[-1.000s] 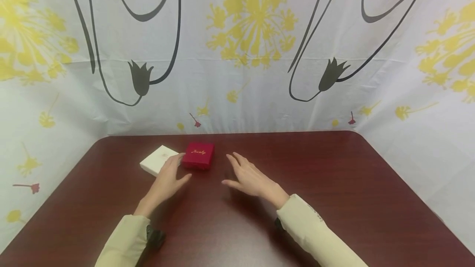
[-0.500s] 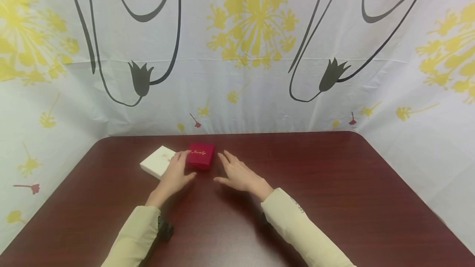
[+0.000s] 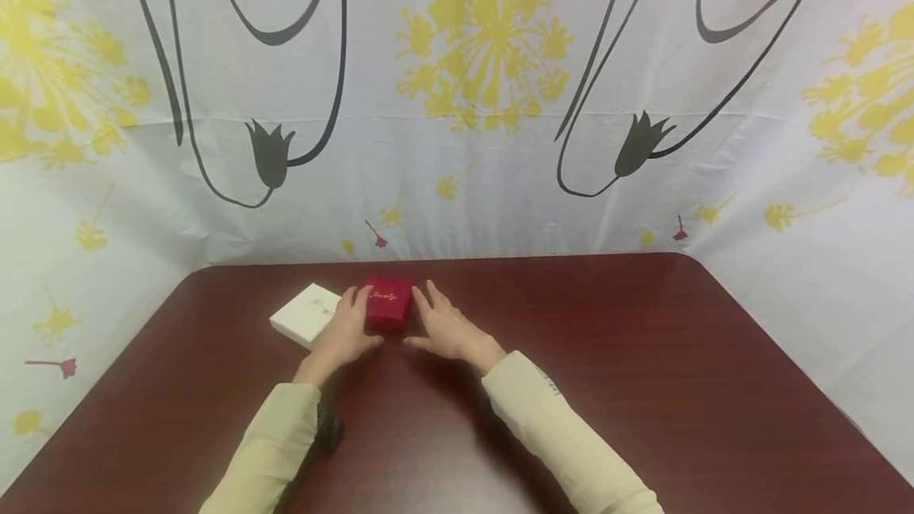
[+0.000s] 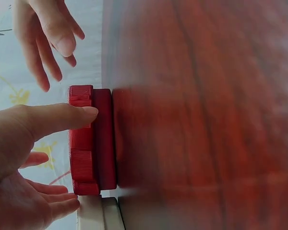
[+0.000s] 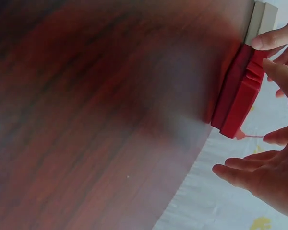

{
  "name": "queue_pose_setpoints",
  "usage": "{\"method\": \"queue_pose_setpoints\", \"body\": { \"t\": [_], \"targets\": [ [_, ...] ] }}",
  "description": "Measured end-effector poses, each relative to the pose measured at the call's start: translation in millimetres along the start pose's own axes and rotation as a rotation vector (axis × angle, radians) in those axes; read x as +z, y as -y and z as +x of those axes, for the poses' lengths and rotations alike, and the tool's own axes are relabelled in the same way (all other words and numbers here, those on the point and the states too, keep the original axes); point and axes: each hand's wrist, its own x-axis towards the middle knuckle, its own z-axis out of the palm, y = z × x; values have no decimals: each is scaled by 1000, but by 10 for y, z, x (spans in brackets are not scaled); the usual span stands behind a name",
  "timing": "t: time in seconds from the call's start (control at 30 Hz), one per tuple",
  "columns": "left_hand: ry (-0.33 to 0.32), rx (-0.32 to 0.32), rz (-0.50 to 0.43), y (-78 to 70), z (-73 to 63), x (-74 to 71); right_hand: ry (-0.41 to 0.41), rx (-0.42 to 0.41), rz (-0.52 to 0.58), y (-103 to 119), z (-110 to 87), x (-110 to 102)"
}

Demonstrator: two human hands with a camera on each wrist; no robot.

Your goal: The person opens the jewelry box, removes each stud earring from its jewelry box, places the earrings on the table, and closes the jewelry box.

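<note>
A small red box (image 3: 389, 306) with gold lettering on its lid sits near the back of the table. My left hand (image 3: 344, 333) is at its left side, fingers spread and extended, overlapping a corner of a flat white box (image 3: 303, 314). On the other side, my right hand (image 3: 450, 331) reaches toward the red box with loosely extended fingers. Seen from the left wrist, the lid of the red box (image 4: 81, 165) has a ribbed ribbon band, and my left thumb lies in front of it. Whether any finger touches it, I cannot tell.
The dark reddish wooden table (image 3: 643, 355) has rounded back corners. Directly behind and along both sides hangs a white curtain (image 3: 457, 212) printed with yellow and grey flowers.
Both hands have drawn closer together around the red box. My left hand has moved right, and my right hand has moved left. The boxes look nearly unmoved.
</note>
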Motion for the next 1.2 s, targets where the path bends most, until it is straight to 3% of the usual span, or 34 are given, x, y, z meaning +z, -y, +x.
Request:
{"method": "queue_pose_setpoints", "body": {
  "t": [0.2, 0.57, 0.97, 1.2],
  "targets": [
    [26, -28, -11, -22, 56, 41, 28, 15, 17, 12, 57, 59],
    [-10, 29, 4, -56, 101, 84, 58, 6, -22, 68, 125, 140],
    [-45, 48, 14, -88, 101, 96, 2, -35, -122, 93, 133, 150],
    [-38, 54, 0, -94, 88, 109, -44, -37, -100, 40, 75, 128]
  ]
}}
